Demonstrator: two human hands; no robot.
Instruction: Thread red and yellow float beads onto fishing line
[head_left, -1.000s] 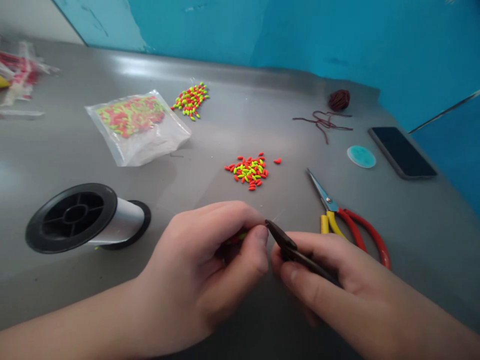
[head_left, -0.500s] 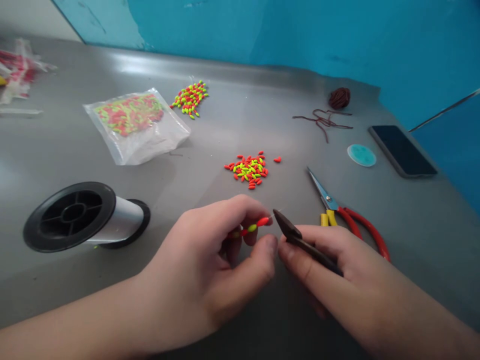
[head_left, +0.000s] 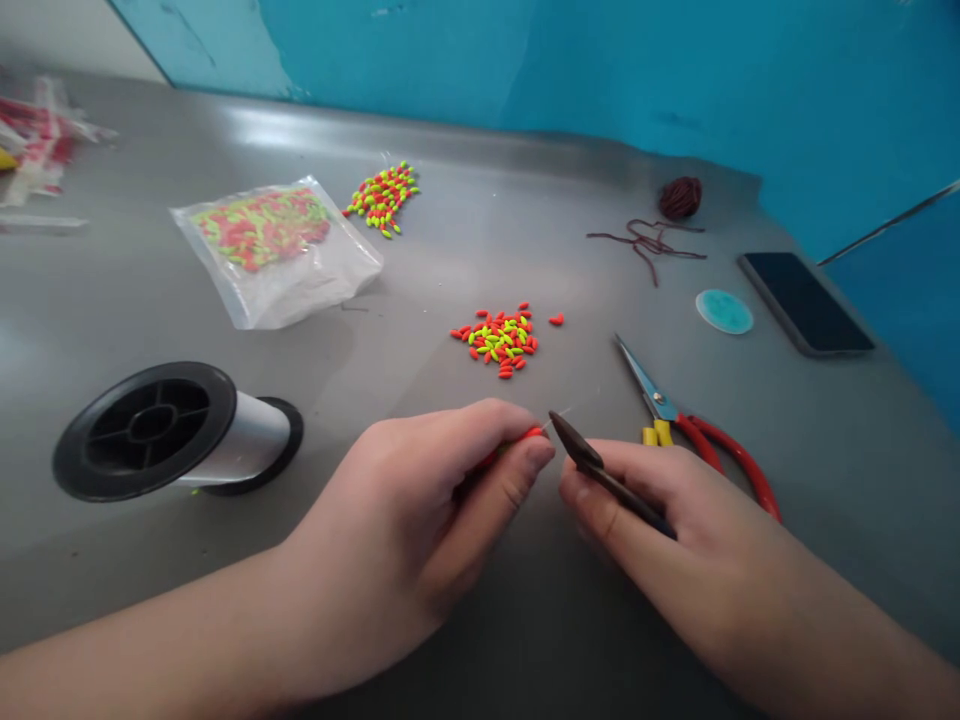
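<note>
Between thumb and forefinger my left hand (head_left: 435, 510) pinches a red bead (head_left: 534, 432), the end one of a short string of red and yellow-green beads now mostly hidden by the fingers. A thin clear line (head_left: 559, 415) comes out of that bead. My right hand (head_left: 675, 540) is closed around dark pliers (head_left: 581, 445), whose jaws meet the line just past the bead; whether they grip it I cannot tell. A loose pile of red and yellow-green beads (head_left: 499, 338) lies just beyond my hands. Scissors (head_left: 660, 400) with red and yellow handles rest beyond my right hand.
At left stands a black-ended spool of clear line (head_left: 255, 440). Behind it lies a plastic bag of beads (head_left: 277, 260), beside another bead pile (head_left: 384, 198). Brown yarn (head_left: 680, 198), a turquoise disc (head_left: 724, 311) and a phone (head_left: 806, 302) are at right. Torn packaging (head_left: 45, 140) lies far left.
My left thumb has closed up against the forefinger, pinching the end bead and covering most of the beads that showed before. The pliers have barely moved.
</note>
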